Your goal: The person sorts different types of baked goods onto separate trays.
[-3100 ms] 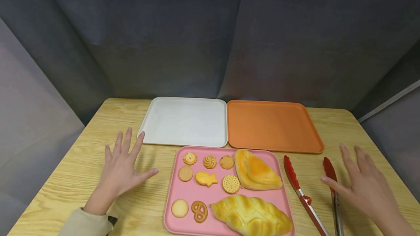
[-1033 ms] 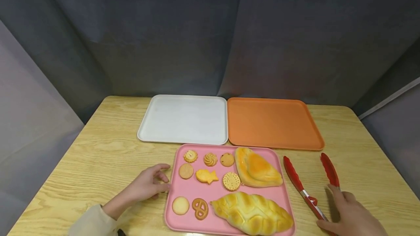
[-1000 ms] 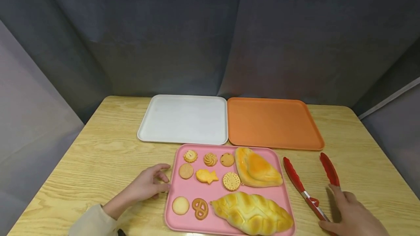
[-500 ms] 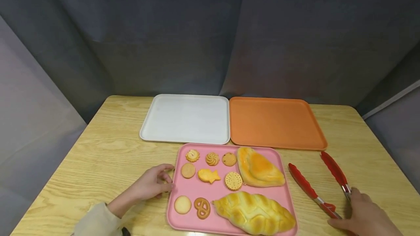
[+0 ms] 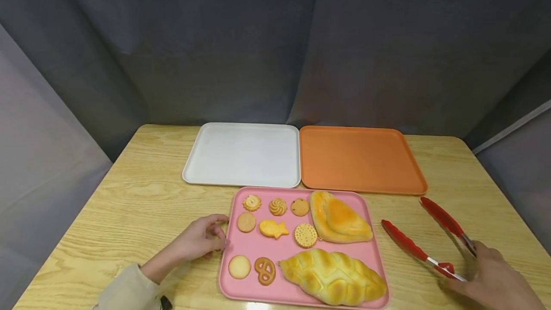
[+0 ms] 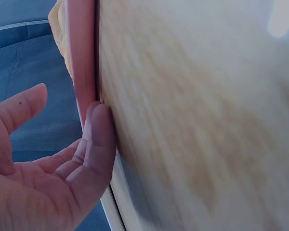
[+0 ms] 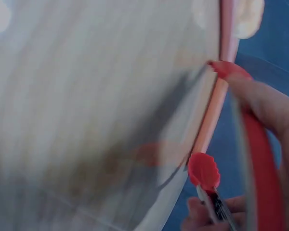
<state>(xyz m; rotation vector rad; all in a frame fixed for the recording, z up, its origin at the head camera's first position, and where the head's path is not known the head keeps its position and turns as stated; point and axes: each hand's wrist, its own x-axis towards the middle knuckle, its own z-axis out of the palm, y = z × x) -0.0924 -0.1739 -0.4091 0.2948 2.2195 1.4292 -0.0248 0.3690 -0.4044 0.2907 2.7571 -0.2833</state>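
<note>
At the left edge of the pink tray, my left hand touches the rim with its fingertips. Those fingers bend loosely, and in the left wrist view the thumb stands apart from the tray. My right hand grips a pair of red-tipped tongs around the handles. The tongs' arms are spread, with nothing between the tips. On the tray lie a braided loaf, a folded pastry, a pretzel, a fish-shaped biscuit and several round biscuits.
A white tray and an orange tray stand side by side behind the pink one, holding nothing. All rest on a wooden table. A dark curtain hangs behind.
My right hand has taken hold of the tongs and shifted them rightward, their tips now turned more to the left. My left hand came from spread fingers over the table to the pink tray's edge.
</note>
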